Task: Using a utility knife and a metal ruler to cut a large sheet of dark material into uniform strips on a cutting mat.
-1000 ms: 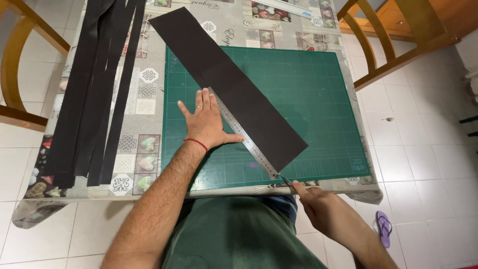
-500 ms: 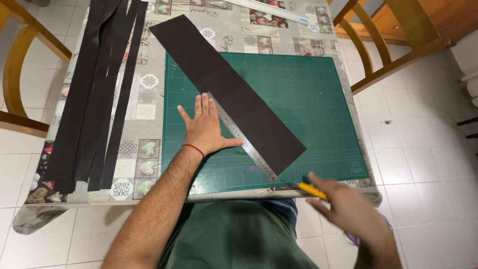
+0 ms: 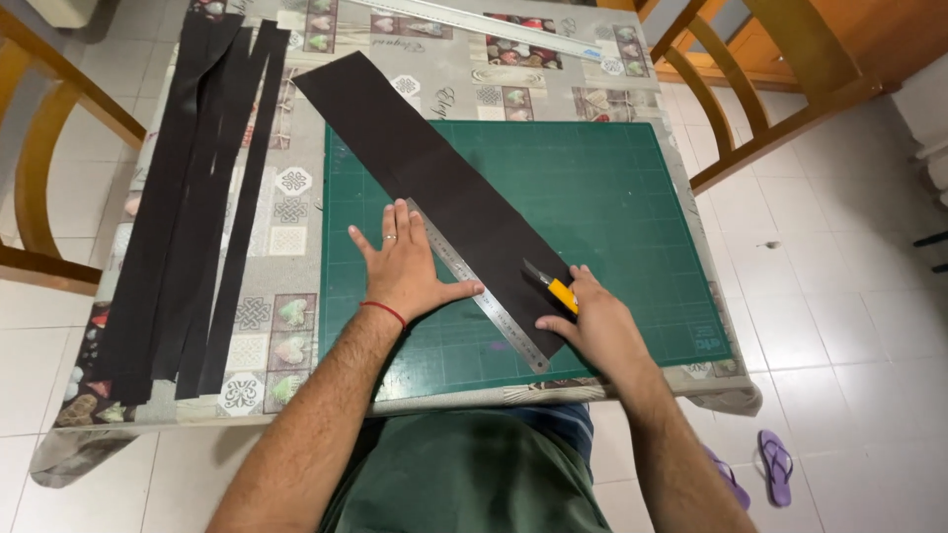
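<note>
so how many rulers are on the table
2. A steel ruler lies diagonally on the dark sheet over the green cutting mat, pinned by the left hand. A longer pale ruler lies along the table's far edge. None seem hidden.

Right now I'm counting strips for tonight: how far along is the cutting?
Done: several black strips lie left of the green mat. In hand: the left hand presses a steel ruler on the wide black sheet; the right hand holds a yellow knife on it. Left: most of that sheet is uncut.
</note>
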